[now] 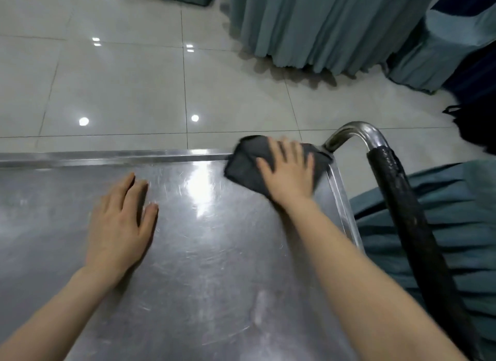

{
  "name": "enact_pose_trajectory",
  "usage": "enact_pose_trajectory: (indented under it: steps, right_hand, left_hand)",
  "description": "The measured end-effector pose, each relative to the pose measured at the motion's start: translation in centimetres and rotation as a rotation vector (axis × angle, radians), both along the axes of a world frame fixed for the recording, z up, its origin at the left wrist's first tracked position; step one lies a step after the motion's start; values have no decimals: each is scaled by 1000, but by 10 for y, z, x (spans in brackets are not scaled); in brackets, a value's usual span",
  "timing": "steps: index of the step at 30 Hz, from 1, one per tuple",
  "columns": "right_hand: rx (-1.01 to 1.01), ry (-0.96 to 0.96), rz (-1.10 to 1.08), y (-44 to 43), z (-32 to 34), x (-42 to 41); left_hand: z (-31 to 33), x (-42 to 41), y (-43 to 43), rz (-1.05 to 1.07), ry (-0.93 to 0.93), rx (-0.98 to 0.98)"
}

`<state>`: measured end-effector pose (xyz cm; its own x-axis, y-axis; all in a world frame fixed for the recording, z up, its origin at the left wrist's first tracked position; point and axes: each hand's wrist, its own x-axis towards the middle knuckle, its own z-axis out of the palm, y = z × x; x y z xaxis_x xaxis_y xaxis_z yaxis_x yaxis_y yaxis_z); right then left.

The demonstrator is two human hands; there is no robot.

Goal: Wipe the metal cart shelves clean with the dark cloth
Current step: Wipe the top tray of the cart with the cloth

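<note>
The scratched top shelf of the metal cart (209,253) fills the lower half of the head view. A folded dark grey cloth (247,164) lies in the shelf's far right corner, lapping over the raised rim. My right hand (288,170) presses flat on the cloth with fingers spread and straight. My left hand (120,223) rests palm down on the bare metal at left of centre, fingers straight, holding nothing.
The cart's curved steel handle (357,132) with a black wrapped grip (402,213) runs along the right side. Teal skirted tablecloths (308,27) hang at the back and right (442,226). Glossy tiled floor (120,78) lies beyond the far rim.
</note>
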<state>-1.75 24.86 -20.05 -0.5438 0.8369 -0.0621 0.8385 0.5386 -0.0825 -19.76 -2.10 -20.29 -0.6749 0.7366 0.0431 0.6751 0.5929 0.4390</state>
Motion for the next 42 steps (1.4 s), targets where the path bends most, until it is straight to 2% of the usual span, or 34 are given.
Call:
enact_pose_trajectory:
  steps: [3,7,11,13,15,18,21,24,26,29,33,35,38,42]
  right_hand:
    - [8,-57,-80,17,9,54]
    - [7,-28,-105,-37,0,23]
    - [-3,-14,393,-67,-2,-32]
    - [-5,-3,471,-54,-2,-36]
    - [1,8,355,-31,-2,-22]
    - [8,4,9,9,3,25]
    - [42,-51,-78,8,8,63]
    - [13,-21,-144,-43,3,56]
    - [-17,9,-43,-83,-3,25]
    - [-52,33,269,-124,-8,-40]
    - [-69,7,477,-126,-2,-71]
    - [-39,2,427,-107,0,-44]
    - [5,-37,183,-70,1,18]
    - [-49,-103,-64,-62,5,58]
  left_hand:
    - [2,3,1,11,8,-1]
    - [6,5,3,18,21,-3]
    - [2,2,2,20,32,-3]
    - [-2,1,1,16,27,11]
    - [-5,-1,0,17,25,19]
    - [-7,-3,-1,31,14,-3]
    - [-7,-3,-1,20,36,-9]
    - [-5,-2,1,27,38,-12]
    - [-6,-3,-1,12,36,1]
    - [-4,-4,-3,40,-75,107]
    - [6,-5,-9,103,-173,265]
    - [11,-12,-27,62,-154,199]
    - [15,-24,-82,-10,-59,33]
    - [14,-29,-172,86,-2,-85]
